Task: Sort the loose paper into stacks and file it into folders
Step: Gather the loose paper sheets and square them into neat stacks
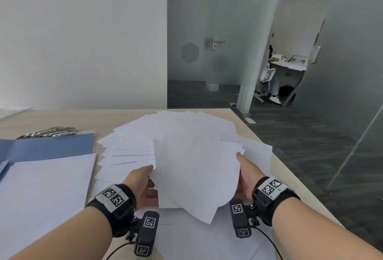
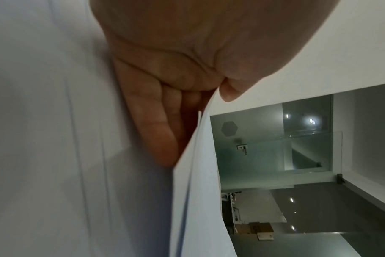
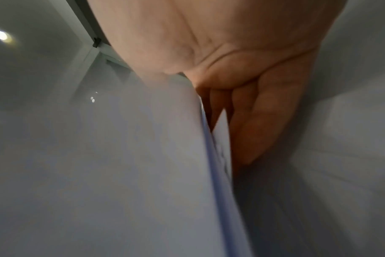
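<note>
A bundle of white sheets [image 1: 196,174] is lifted off the table between both hands. My left hand [image 1: 143,185] pinches its left edge, thumb on top and fingers [image 2: 156,132] underneath the paper [image 2: 198,200]. My right hand [image 1: 245,173] pinches the right edge the same way, with its fingers [image 3: 255,125] under the sheets [image 3: 143,173]. Beyond the bundle, a fanned pile of loose white paper [image 1: 165,133] covers the table's middle. An open blue folder [image 1: 51,145] lies at the left with a squared stack of paper [image 1: 45,193] on it.
The wooden table [image 1: 62,118] ends at the right edge near a dark carpeted floor [image 1: 310,145]. Several metal binder clips [image 1: 51,131] lie behind the folder. More sheets [image 1: 196,239] lie under my wrists. A glass door [image 1: 207,42] and a seated person [image 1: 271,69] are far behind.
</note>
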Motion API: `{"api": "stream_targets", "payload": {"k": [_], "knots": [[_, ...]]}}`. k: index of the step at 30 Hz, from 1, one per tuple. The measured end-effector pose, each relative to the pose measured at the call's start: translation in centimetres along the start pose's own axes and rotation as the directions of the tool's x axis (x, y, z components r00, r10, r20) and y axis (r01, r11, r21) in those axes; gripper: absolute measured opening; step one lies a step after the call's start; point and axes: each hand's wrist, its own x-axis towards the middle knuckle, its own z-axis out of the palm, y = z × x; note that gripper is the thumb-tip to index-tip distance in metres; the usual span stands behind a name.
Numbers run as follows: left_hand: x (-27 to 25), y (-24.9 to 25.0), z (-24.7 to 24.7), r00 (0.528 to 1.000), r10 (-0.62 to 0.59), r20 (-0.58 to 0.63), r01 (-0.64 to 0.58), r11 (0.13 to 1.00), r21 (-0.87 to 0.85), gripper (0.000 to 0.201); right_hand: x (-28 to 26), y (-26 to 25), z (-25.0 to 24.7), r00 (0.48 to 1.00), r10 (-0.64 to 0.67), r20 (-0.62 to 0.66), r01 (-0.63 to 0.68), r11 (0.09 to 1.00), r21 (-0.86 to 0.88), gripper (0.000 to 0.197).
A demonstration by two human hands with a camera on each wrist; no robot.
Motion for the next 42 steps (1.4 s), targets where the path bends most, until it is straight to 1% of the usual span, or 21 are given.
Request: {"api": "stream_targets", "payload": {"k": [1, 2, 3, 4, 5, 7, 9, 10, 13, 14, 15, 17, 21, 24, 26, 28, 32, 36, 39, 40, 42], "knots": [[0.0, 0.2, -0.1, 1.0, -0.008, -0.013, 0.008, 1.0, 0.012, 0.025, -0.1, 0.0, 0.1, 1.0, -0.01, -0.024, 0.01, 0.999, -0.033, 0.053], [-0.1, 0.3, -0.3, 1.0, -0.011, -0.011, 0.011, 1.0, 0.027, 0.025, -0.3, 0.2, 0.2, 0.999, -0.02, -0.04, 0.017, 0.997, -0.076, 0.043], [-0.1, 0.4, -0.4, 1.0, -0.029, 0.007, 0.029, 0.998, 0.051, 0.036, -0.3, 0.3, 0.3, 0.998, -0.032, -0.049, 0.026, 0.993, -0.114, 0.037], [-0.3, 0.4, -0.3, 0.998, -0.043, 0.036, 0.04, 0.995, 0.089, 0.047, -0.5, 0.4, 0.4, 0.998, -0.048, -0.05, 0.04, 0.987, -0.158, 0.037], [-0.4, 0.4, -0.3, 0.997, -0.049, 0.062, 0.04, 0.99, 0.132, 0.051, -0.4, 0.5, 0.4, 0.996, -0.074, -0.046, 0.064, 0.978, -0.199, 0.041], [-1.0, 0.5, -0.1, 0.991, -0.077, 0.107, 0.055, 0.978, 0.199, 0.042, -0.3, 0.6, 0.6, 0.99, -0.138, -0.011, 0.129, 0.948, -0.29, 0.043], [-1.1, 0.8, -0.1, 0.991, -0.082, 0.102, 0.06, 0.977, 0.203, 0.028, -0.8, 0.7, 0.9, 0.981, -0.189, 0.037, 0.19, 0.923, -0.334, 0.028], [-1.1, 0.9, -0.1, 0.993, -0.073, 0.089, 0.055, 0.98, 0.19, 0.028, -0.8, 0.8, 1.0, 0.976, -0.209, 0.062, 0.217, 0.911, -0.35, 0.025], [-0.9, 1.4, 0.4, 0.996, 0.066, 0.062, -0.08, 0.959, 0.273, 0.024, -0.9, 1.0, 1.2, 0.945, -0.313, 0.093, 0.324, 0.865, -0.383, 0.023], [-1.0, 1.5, 0.5, 0.988, 0.139, 0.062, -0.151, 0.934, 0.322, 0.03, -1.0, 1.0, 1.3, 0.929, -0.359, 0.086, 0.364, 0.85, -0.382, 0.022], [-1.0, 1.6, 0.6, 0.975, 0.213, 0.06, -0.22, 0.912, 0.345, 0.039, -1.1, 0.9, 1.4, 0.912, -0.405, 0.074, 0.402, 0.842, -0.36, 0.022], [-1.1, 2.1, 0.5, 0.94, 0.336, 0.064, -0.339, 0.89, 0.305, 0.052, -1.7, 0.5, 1.6, 0.867, -0.495, 0.051, 0.488, 0.827, -0.28, 0.022], [-2.5, 4.0, 0.9, 0.871, 0.489, 0.051, -0.486, 0.841, 0.237, 0.044, -3.1, -0.8, 2.0, 0.787, -0.614, 0.058, 0.616, 0.776, -0.137, 0.021], [-3.4, 4.8, 1.1, 0.825, 0.562, 0.06, -0.554, 0.785, 0.277, 0.041, -4.0, -1.3, 2.3, 0.749, -0.659, 0.068, 0.662, 0.748, -0.036, 0.024], [-3.6, 4.6, 1.2, 0.803, 0.591, 0.082, -0.585, 0.755, 0.295, 0.041, -4.4, -1.3, 2.3, 0.731, -0.678, 0.07, 0.681, 0.733, -0.008, 0.022], [-3.7, 4.3, 1.2, 0.797, 0.592, 0.115, -0.599, 0.753, 0.271, 0.05, -4.9, -1.2, 2.2, 0.715, -0.696, 0.07, 0.697, 0.717, 0.008, 0.021], [-4.3, 3.9, 1.8, 0.787, 0.605, 0.123, -0.614, 0.748, 0.25, 0.053, -5.5, -0.8, 2.1, 0.692, -0.714, 0.105, 0.712, 0.699, 0.066, 0.025], [-4.9, 3.5, 2.4, 0.776, 0.612, 0.155, -0.631, 0.754, 0.181, 0.055, -5.5, -0.4, 2.0, 0.666, -0.731, 0.149, 0.723, 0.682, 0.112, 0.046], [-5.1, 3.3, 2.6, 0.759, 0.635, 0.146, -0.65, 0.75, 0.12, 0.055, -5.6, -0.2, 1.8, 0.64, -0.749, 0.171, 0.735, 0.662, 0.149, 0.074], [-5.2, 3.3, 2.8, 0.75, 0.646, 0.141, -0.66, 0.744, 0.106, 0.056, -5.6, -0.2, 1.8, 0.633, -0.755, 0.169, 0.738, 0.655, 0.161, 0.073], [-5.3, 3.3, 3.1, 0.732, 0.666, 0.143, -0.68, 0.728, 0.091, 0.055, -5.9, -0.2, 1.9, 0.624, -0.762, 0.17, 0.744, 0.647, 0.166, 0.054]]}}
